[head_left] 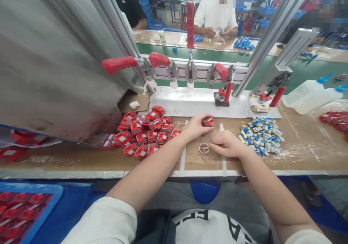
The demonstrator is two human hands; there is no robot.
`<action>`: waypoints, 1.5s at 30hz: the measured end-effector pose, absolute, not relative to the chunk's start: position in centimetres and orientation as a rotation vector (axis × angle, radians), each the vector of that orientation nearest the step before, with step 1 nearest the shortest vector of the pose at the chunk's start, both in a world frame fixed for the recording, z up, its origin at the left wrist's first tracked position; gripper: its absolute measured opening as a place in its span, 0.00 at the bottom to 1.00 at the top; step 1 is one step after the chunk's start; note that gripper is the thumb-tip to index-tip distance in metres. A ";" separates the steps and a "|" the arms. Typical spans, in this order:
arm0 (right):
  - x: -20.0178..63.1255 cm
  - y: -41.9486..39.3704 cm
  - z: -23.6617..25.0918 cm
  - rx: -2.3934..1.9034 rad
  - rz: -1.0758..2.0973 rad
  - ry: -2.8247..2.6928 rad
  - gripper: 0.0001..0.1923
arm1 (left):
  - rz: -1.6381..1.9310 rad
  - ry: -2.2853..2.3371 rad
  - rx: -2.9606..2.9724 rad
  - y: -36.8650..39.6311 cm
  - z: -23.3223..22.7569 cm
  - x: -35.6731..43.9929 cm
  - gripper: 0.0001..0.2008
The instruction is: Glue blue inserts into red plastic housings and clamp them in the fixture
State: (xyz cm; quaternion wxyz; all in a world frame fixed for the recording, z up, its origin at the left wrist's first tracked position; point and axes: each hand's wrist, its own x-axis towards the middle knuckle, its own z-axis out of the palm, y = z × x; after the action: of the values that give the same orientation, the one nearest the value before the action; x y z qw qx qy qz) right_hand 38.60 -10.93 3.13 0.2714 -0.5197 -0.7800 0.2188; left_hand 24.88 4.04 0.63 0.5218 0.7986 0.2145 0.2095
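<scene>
I see my left hand (195,127) just above the middle of the frame, its fingers curled and pinching a single red part (208,122) at the fingertips; the part sits at the hand's right edge, lifted slightly off the brown work mat (202,156). My right hand (227,143) lies a little lower and to the right, fingers drawn together and resting on the mat, their tips just beside a small round dish (203,148). Something thin seems to reach from those fingertips into the dish, but I cannot tell what it is. The red part and the dish are near each other, the part above the dish in the frame, not touching.

To the left of my left hand a heap of red parts (143,133) spreads over the bench. To the right of my right hand lies a pile of small blue and white pieces (261,137). Across the upper middle runs a rail with red-handled toggle clamps (159,60). At the right edge two white squeeze bottles (312,93) with blue tips lie tilted. In the lower left corner a blue tray (51,195) holds more red parts. At the top, a person in a white shirt (216,14) works at another bench.
</scene>
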 end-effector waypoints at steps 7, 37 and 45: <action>39.7 -11.5 4.8 -1.796 0.376 -2.034 0.24 | 0.519 0.524 1.912 4.0 1.0 24.8 0.26; 42.2 -8.9 3.9 -1.574 0.449 -1.091 0.26 | 0.683 0.234 1.356 3.9 0.5 25.6 0.24; 42.7 -9.8 6.9 -1.760 0.106 -1.706 0.21 | 0.677 0.099 1.452 3.9 0.4 25.6 0.30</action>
State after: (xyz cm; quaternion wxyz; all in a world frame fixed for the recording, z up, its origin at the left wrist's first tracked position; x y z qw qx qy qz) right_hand 42.72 -9.78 6.90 0.3374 -0.6754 -0.6545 0.0405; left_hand 25.63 3.92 0.40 0.6948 0.6506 0.0442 0.3034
